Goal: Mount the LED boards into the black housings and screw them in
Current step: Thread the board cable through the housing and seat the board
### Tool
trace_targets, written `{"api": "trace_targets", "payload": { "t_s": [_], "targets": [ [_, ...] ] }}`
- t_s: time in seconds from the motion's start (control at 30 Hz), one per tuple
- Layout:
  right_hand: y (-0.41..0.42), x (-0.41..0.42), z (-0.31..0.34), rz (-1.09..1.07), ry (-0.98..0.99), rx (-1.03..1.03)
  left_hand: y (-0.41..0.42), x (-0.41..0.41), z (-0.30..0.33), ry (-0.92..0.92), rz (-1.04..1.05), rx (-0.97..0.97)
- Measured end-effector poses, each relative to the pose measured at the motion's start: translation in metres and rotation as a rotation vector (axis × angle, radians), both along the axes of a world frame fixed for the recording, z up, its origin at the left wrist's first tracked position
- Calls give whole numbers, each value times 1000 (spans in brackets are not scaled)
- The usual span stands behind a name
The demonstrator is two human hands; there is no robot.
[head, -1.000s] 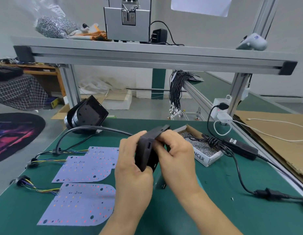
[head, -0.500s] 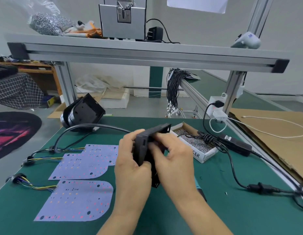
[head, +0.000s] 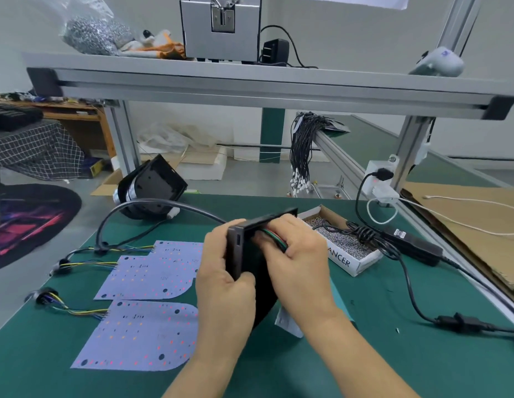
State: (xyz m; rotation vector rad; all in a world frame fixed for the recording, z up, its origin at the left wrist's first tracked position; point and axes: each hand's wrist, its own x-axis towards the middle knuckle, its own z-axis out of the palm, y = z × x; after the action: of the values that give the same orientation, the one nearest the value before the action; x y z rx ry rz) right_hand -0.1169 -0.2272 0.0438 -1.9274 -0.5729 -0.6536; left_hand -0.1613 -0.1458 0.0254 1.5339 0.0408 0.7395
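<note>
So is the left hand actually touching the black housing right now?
Touching. The head view shows the left hand curled round the black housing, thumb over its near edge.

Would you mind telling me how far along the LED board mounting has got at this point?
Nothing looks finished. In hand: the left hand grips a black housing upright while the right hand works coloured wires inside it. Left: three LED boards lie loose on the green mat, and the box of screws sits unused beside the hands.
</note>
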Motion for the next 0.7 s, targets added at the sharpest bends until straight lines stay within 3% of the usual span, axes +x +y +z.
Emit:
{"api": "trace_targets", "payload": {
  "t_s": [0.17, 0.4, 0.6, 0.7],
  "targets": [
    [10, -1, 2, -131, 98, 33, -2, 0, -9, -8, 24, 74],
    [20, 1, 2, -298, 82, -217, 1, 1, -14, 43, 47, 117],
    [16, -14, -10, -74, -35, -48, 6, 1, -10, 81, 34, -138],
    [11, -12, -13, -79, -210, -140, 12, 3, -6, 78, -1, -126]
  ]
}}
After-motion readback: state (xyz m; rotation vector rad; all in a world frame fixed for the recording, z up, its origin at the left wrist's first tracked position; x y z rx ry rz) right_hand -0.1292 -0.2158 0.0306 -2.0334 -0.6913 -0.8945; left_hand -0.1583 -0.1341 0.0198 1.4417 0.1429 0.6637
